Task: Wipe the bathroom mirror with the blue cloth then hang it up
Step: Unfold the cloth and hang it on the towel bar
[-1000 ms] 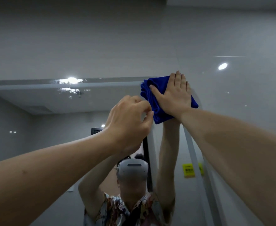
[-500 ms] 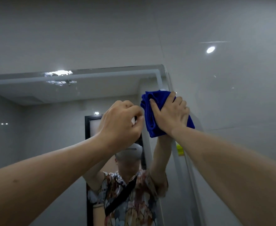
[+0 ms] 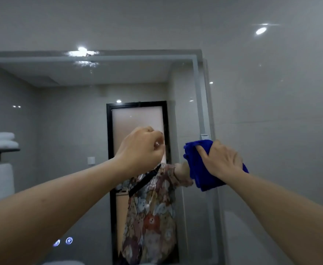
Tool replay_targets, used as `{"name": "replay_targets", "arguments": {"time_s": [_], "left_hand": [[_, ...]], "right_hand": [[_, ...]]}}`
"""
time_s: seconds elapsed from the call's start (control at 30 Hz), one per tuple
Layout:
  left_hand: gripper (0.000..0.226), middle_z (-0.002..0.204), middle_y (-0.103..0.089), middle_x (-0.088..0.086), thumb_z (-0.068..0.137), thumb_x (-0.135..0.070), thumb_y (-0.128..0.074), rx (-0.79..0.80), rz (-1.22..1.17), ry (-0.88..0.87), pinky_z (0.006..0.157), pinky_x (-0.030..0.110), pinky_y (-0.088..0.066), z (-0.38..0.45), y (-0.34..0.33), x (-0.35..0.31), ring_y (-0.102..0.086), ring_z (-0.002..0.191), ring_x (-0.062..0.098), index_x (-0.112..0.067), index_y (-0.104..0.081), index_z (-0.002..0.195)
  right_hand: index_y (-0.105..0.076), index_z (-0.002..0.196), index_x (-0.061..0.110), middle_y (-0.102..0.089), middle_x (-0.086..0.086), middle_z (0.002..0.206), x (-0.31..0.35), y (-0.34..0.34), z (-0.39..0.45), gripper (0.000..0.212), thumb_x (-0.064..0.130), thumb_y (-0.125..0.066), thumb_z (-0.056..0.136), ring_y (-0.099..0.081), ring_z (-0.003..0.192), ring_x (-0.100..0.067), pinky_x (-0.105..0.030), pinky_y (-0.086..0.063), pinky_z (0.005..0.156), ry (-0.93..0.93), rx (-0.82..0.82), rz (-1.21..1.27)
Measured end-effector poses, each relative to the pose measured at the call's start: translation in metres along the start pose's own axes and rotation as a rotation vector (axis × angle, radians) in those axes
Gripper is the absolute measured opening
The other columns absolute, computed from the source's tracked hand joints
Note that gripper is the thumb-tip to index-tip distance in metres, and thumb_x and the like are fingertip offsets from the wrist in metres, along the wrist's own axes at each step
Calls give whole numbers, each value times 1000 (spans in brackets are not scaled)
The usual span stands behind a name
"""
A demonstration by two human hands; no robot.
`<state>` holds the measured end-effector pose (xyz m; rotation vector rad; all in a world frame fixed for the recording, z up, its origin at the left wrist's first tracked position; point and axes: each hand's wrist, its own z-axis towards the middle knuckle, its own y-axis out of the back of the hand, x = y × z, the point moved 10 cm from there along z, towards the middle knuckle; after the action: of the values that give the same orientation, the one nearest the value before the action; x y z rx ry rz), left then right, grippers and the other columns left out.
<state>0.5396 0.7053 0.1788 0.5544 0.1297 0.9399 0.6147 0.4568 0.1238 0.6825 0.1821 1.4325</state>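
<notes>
A large wall mirror (image 3: pixel 71 115) fills the left and middle of the head view, its top right corner near the upper middle. A folded blue cloth (image 3: pixel 199 169) is pressed flat against the mirror's right edge strip, under my right hand (image 3: pixel 221 159), whose palm and spread fingers hold it to the glass. My left hand (image 3: pixel 141 148) hovers in front of the mirror to the left of the cloth, curled into a loose fist with nothing in it. The mirror shows a person's patterned shirt and raised arms.
A glossy grey tiled wall (image 3: pixel 271 111) borders the mirror on the right and above. Two lit touch buttons (image 3: pixel 63 241) glow low on the glass. Folded white towels (image 3: pixel 0 140) on a shelf and a dark-framed door (image 3: pixel 137 121) appear as reflections.
My right hand has slid the cloth down the mirror's right edge, away from the top corner. My left fist dropped with it and now sits further from the cloth.
</notes>
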Motion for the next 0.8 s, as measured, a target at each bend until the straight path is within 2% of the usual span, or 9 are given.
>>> {"name": "replay_targets", "arguments": {"time_s": [0.1,0.27,0.4,0.47,0.53,0.67,0.73,0.8], "left_hand": [[21,98,-58,-7,94,-33,-54,118,3,47,75,29,-43,-19,-5,5,-53,95,15,-23,-68,107],[26,103,-55,-8,91,-36,-57,239,-55,121,82,33,-44,-55,-7,3,-51,97,14,-24,-66,112],[36,110,-63,-5,85,-43,-61,370,-88,167,85,39,-52,-96,-21,14,-58,101,18,-24,-63,115],[42,113,-61,-5,83,-45,-62,422,-102,193,75,29,-49,-116,-26,22,-57,101,17,-25,-60,119],[49,120,-60,-4,86,-43,-65,480,-157,251,66,18,-39,-136,-28,30,-55,101,12,-22,-56,129],[66,126,-58,1,84,-34,-73,557,-365,380,83,26,-52,-176,-29,43,-57,107,15,-14,-46,141],[67,125,-56,2,85,-26,-73,602,-434,432,86,30,-55,-193,-29,49,-58,107,17,-14,-42,144],[67,134,-53,5,88,-17,-70,637,-505,496,92,32,-54,-208,-28,58,-56,117,21,-13,-39,147]], "right_hand": [[-51,99,13,-64,-6,85,11,0,-34,57,66,-30,102,-57,69,-25,-36,-43,64,54,66,-23],[-48,93,14,-58,-4,77,43,16,-88,56,66,-29,102,-57,67,-26,-36,-43,62,119,94,-13],[-45,88,16,-49,1,67,74,30,-129,54,65,-30,103,-46,56,-15,-35,-38,62,162,117,31],[-46,87,17,-45,4,65,91,35,-148,55,66,-29,103,-41,55,-13,-35,-37,63,175,128,58],[-46,88,17,-45,5,65,106,39,-165,55,68,-28,102,-39,54,-13,-35,-36,64,183,134,77],[-48,90,18,-48,5,66,131,41,-192,56,69,-28,101,-43,55,-14,-35,-35,59,194,141,128],[-50,90,18,-52,4,67,142,40,-204,58,69,-28,101,-45,56,-13,-35,-33,57,187,167,162],[-52,90,18,-58,2,72,151,36,-214,60,71,-27,100,-51,60,-16,-36,-40,59,174,199,221]]}}
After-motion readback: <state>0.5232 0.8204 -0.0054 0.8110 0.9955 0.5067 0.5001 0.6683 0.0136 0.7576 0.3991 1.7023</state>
